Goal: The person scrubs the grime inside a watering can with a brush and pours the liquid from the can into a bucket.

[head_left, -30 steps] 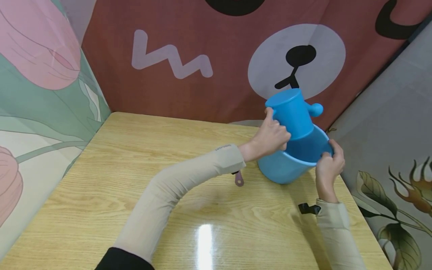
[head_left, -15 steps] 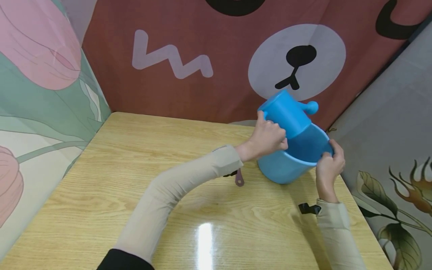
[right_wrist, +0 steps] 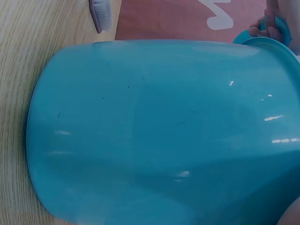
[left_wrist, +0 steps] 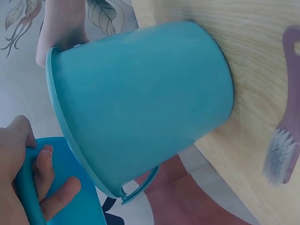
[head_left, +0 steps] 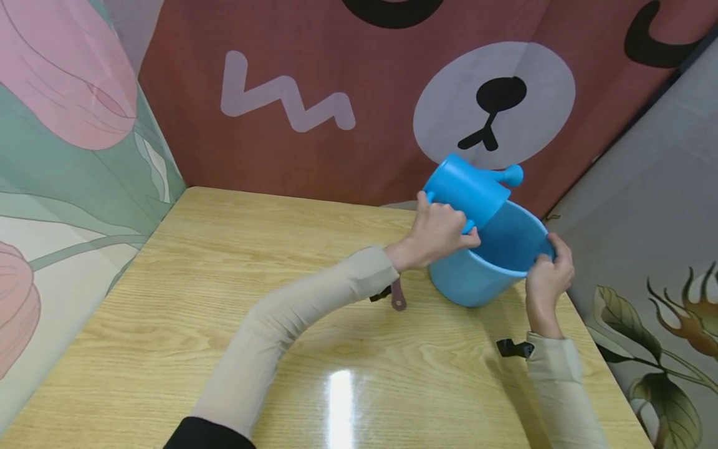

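In the head view my left hand (head_left: 434,234) grips the handle of a blue watering can (head_left: 467,190). The can is tipped over, its open end down toward the bucket, its round-tipped spout pointing right. Below it a light blue bucket (head_left: 468,284) stands on the table. On the bucket's right side my right hand (head_left: 550,277) holds the rim, thumb and fingers on either side of it. The left wrist view shows curled fingers round the can's handle (left_wrist: 27,187), beside the bucket's rim. What lies inside the bucket is hidden.
A brush (left_wrist: 291,84) with a purple handle and pale bristles lies on the wooden table (head_left: 252,249) left of the bucket; my left forearm partly covers it in the head view. Printed cloths (head_left: 314,162) rise behind and beside the table. The bucket's bail handle (left_wrist: 143,187) hangs at its side.
My left hand has moved a little left and down, turning the watering can from nearly upside down to a more sideways tilt. The right hand and bucket keep their place.
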`<action>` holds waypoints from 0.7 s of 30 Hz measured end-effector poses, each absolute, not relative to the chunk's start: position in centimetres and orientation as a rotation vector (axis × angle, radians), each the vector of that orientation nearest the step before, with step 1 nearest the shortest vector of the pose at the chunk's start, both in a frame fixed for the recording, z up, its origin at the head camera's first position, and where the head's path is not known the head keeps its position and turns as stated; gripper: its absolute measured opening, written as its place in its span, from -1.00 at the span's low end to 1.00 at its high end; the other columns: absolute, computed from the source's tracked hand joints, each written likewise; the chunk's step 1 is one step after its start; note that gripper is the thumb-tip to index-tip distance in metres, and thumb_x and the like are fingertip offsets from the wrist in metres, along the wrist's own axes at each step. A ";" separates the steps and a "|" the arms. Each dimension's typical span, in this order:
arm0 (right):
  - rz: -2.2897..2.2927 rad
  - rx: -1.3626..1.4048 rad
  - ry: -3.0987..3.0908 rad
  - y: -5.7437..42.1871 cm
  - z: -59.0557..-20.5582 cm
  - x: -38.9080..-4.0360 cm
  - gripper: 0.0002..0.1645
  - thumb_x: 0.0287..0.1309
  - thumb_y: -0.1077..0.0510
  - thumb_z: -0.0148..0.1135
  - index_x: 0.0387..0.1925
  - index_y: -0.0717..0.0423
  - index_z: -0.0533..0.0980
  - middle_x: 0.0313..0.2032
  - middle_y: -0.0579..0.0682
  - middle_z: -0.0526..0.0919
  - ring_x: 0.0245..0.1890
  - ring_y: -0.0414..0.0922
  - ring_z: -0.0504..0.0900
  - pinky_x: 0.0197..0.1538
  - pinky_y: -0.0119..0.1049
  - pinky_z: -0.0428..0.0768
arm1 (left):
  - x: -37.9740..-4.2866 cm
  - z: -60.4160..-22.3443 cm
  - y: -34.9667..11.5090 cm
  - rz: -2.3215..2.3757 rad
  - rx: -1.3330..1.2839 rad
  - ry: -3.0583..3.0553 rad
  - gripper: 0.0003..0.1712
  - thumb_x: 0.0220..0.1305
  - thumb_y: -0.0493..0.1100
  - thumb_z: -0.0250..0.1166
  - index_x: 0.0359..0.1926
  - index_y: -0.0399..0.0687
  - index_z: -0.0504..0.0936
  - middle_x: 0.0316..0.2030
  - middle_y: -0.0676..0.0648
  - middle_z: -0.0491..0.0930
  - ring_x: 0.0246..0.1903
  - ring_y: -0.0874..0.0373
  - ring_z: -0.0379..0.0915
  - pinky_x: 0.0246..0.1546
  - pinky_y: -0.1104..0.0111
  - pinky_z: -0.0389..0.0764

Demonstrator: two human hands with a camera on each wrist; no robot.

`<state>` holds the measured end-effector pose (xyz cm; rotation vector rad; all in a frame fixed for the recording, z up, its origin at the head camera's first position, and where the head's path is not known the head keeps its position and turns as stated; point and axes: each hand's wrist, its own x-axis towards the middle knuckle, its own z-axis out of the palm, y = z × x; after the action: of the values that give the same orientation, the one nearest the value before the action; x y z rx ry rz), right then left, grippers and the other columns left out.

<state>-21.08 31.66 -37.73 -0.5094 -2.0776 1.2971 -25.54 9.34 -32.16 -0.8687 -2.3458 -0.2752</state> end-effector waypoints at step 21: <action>1.303 -0.522 -2.082 31.8 -37.7 -21.2 -0.36 0.37 0.32 -0.30 0.40 -0.04 0.35 0.38 -0.12 0.33 0.38 -0.21 0.25 0.39 -0.27 0.16 | -26.5 -33.8 8.2 -0.509 -0.893 -2.291 -0.52 0.25 0.08 0.18 -0.79 0.10 0.38 -0.80 0.12 0.28 -0.68 0.28 0.22 -0.34 0.15 0.24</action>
<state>-21.21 31.76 -37.71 -0.5220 -2.0819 1.3028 -26.51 8.19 -33.75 -0.8929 -2.2907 -0.5093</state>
